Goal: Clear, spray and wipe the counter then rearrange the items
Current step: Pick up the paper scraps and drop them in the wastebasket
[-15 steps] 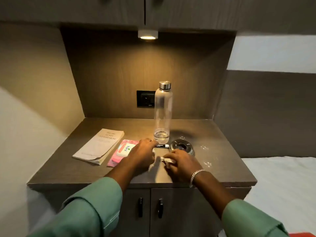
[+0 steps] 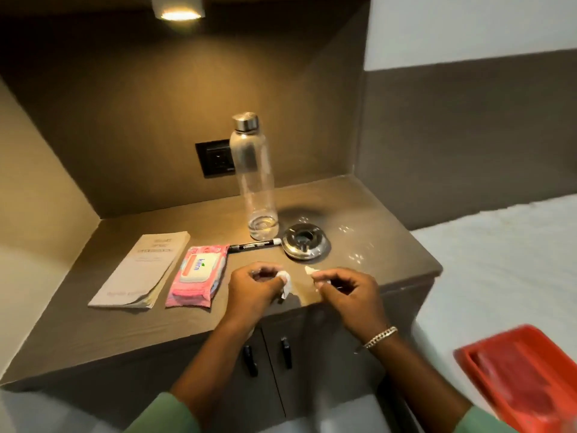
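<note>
My left hand (image 2: 254,287) and my right hand (image 2: 346,287) hover over the front edge of the brown counter (image 2: 78,342). Each pinches a small white scrap of tissue (image 2: 285,281), the right one holding its own white scrap (image 2: 312,271). Behind them lie a black marker (image 2: 254,245) and a round metal ashtray (image 2: 306,245). A clear bottle (image 2: 254,182) with a steel cap stands upright behind the marker. To the left lie a pink wipes pack (image 2: 198,275) and a pale book (image 2: 143,270).
A red tray (image 2: 524,379) rests on the white bed (image 2: 499,260) at the right. Cabinet doors with two black handles (image 2: 268,354) are below the counter. A black wall socket (image 2: 215,157) sits behind the bottle. Drops of liquid glint on the counter's right part.
The camera has tilted down and to the right, bringing the red tray into view. My left hand has left the wipes pack and now holds a white scrap near my right hand.
</note>
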